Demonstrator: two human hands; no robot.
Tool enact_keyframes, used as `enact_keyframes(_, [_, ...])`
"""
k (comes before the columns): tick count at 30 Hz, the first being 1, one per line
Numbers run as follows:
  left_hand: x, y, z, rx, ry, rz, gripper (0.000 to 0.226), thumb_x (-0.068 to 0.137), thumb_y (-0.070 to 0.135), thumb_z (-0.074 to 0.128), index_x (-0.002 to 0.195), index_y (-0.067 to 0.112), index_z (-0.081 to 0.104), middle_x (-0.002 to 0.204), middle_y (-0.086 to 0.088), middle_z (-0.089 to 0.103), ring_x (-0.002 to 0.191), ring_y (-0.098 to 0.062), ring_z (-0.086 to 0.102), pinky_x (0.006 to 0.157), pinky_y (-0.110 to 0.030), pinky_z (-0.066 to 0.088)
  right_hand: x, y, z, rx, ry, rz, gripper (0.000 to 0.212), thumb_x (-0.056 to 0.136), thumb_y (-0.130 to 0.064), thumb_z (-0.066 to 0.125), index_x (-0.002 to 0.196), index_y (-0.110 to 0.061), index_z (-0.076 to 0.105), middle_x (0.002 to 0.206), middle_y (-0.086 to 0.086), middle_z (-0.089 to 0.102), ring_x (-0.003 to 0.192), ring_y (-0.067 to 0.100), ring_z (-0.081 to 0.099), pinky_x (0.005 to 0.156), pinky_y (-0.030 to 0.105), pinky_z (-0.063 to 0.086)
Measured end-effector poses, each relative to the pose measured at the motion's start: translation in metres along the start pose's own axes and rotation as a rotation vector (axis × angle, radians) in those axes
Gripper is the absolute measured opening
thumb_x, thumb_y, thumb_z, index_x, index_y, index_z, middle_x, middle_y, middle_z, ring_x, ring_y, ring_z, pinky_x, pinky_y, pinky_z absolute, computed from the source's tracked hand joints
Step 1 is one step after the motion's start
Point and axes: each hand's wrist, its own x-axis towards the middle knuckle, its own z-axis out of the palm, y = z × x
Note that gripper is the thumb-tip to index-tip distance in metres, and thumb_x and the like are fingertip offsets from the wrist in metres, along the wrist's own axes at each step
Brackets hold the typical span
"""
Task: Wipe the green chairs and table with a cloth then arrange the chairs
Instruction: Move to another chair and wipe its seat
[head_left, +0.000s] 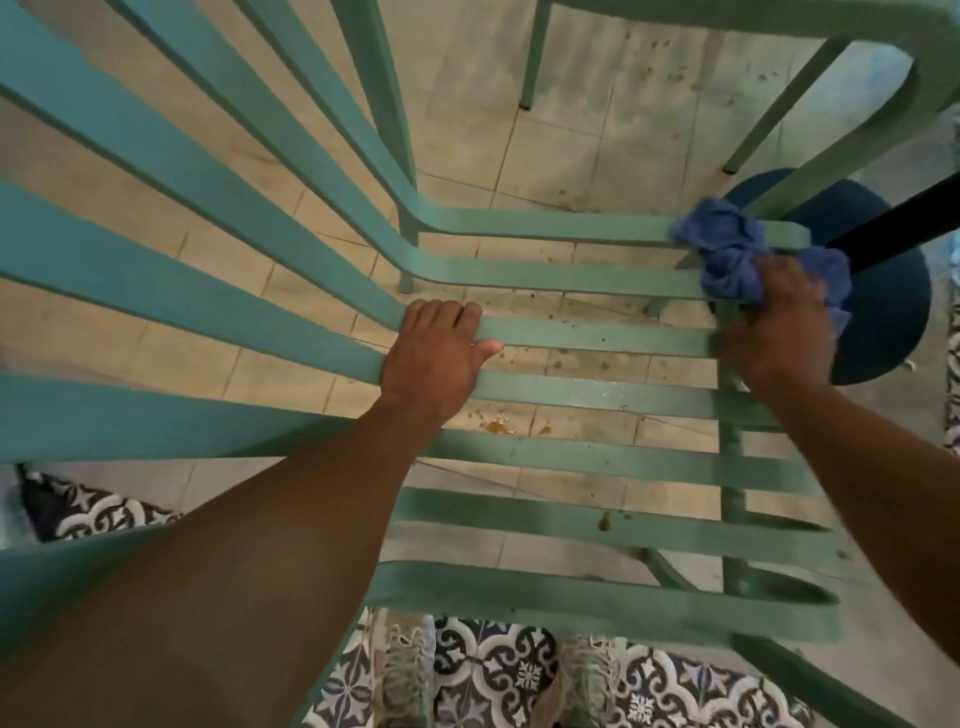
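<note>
Several slats of the green slatted metal chair (597, 457) nearer than the right hand (779, 327) look spotted; this hand grips the crumpled blue cloth (737, 254); the left hand (436, 353) curls over one slat; wiping seems early.

Stained tiled floor (566, 130), perhaps shoes (410, 670)

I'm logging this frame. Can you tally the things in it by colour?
Green: 1 chair
Blue: 2, cloth and round stool
Black: 1 bar
Total: 4
</note>
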Motion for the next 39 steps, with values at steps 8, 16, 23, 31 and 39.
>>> enact_keyframes(8, [-0.003, -0.004, 0.006, -0.077, -0.041, -0.059, 0.043, 0.098, 0.02, 0.041, 0.135, -0.001, 0.049, 0.137, -0.027, 0.05, 0.124, -0.037, 0.05, 0.108, -0.037, 0.035, -0.041, -0.265, 0.095, 0.233, -0.274, -0.173, 0.065, 0.092, -0.02, 0.046, 0.151, -0.016, 0.021, 0.157, 0.011, 0.024, 0.145, 0.034, 0.015, 0.115, 0.051, 0.015])
enact_keyframes(16, [0.002, -0.002, -0.004, -0.058, -0.043, -0.044, 0.06, 0.095, 0.054, 0.031, 0.12, 0.007, 0.059, 0.109, -0.017, 0.064, 0.104, -0.037, 0.054, 0.1, -0.045, 0.032, -0.021, -0.089, 0.041, -0.083, -0.225, -0.486, 0.058, 0.092, -0.017, 0.054, 0.146, -0.031, 0.038, 0.16, -0.002, 0.021, 0.147, 0.029, 0.015, 0.117, 0.046, 0.019])
enact_keyframes(23, [0.002, -0.002, 0.0, -0.105, 0.003, -0.057, 0.052, 0.098, 0.047, 0.042, 0.13, 0.009, 0.054, 0.123, -0.014, 0.06, 0.117, -0.033, 0.049, 0.11, -0.042, 0.025, -0.047, -0.049, 0.016, 0.106, -0.004, 0.054, 0.054, 0.093, -0.012, 0.051, 0.145, -0.021, 0.038, 0.15, 0.008, 0.035, 0.141, 0.033, 0.027, 0.116, 0.048, 0.022])
enact_keyframes(31, [-0.002, 0.003, -0.006, -0.154, -0.01, -0.086, 0.042, 0.095, 0.031, 0.053, 0.129, 0.007, 0.057, 0.127, -0.019, 0.058, 0.117, -0.039, 0.049, 0.102, -0.043, 0.033, -0.096, -0.118, 0.063, -0.059, -0.201, -0.447, 0.065, 0.088, -0.009, 0.048, 0.148, -0.027, 0.032, 0.159, -0.004, 0.023, 0.148, 0.025, 0.008, 0.119, 0.048, 0.006])
enact_keyframes(39, [-0.003, 0.005, -0.01, -0.145, -0.002, -0.076, 0.054, 0.098, 0.045, 0.046, 0.136, 0.007, 0.051, 0.128, -0.018, 0.056, 0.121, -0.037, 0.042, 0.109, -0.041, 0.025, -0.107, 0.022, -0.009, -0.048, -0.116, 0.293, 0.057, 0.086, -0.009, 0.056, 0.14, -0.013, 0.038, 0.146, 0.019, 0.038, 0.13, 0.043, 0.035, 0.101, 0.054, 0.032])
